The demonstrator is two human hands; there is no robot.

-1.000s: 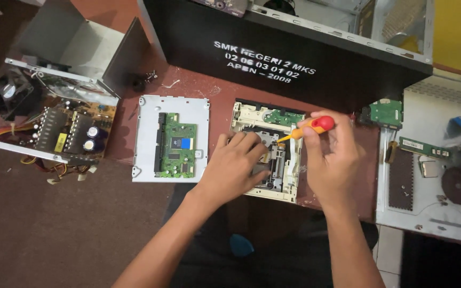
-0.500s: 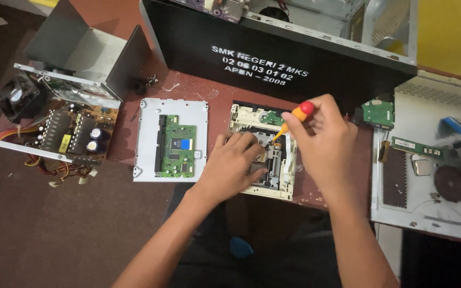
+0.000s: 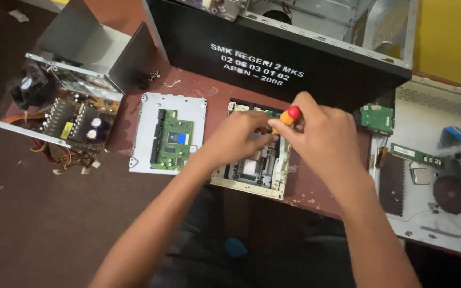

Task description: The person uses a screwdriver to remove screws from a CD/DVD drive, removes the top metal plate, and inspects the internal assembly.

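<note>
I see here a computer repair workshop, maybe in a school. On the reddish desk (image 3: 316,186) lie many opened devices: an open power supply (image 3: 65,114) with its cables, a metal plate with a green circuit board (image 3: 169,136), an opened optical drive (image 3: 254,170), and behind them a black computer case (image 3: 273,58) without its side. At the right are more loose boards (image 3: 417,156).

My right hand (image 3: 321,141) grips a glossy plastic screwdriver handle (image 3: 289,116); my left hand (image 3: 236,141) rests on the drive's (image 3: 252,173) dull metal frame. At nine o'clock, a matt grey metal plate (image 3: 145,128).
</note>
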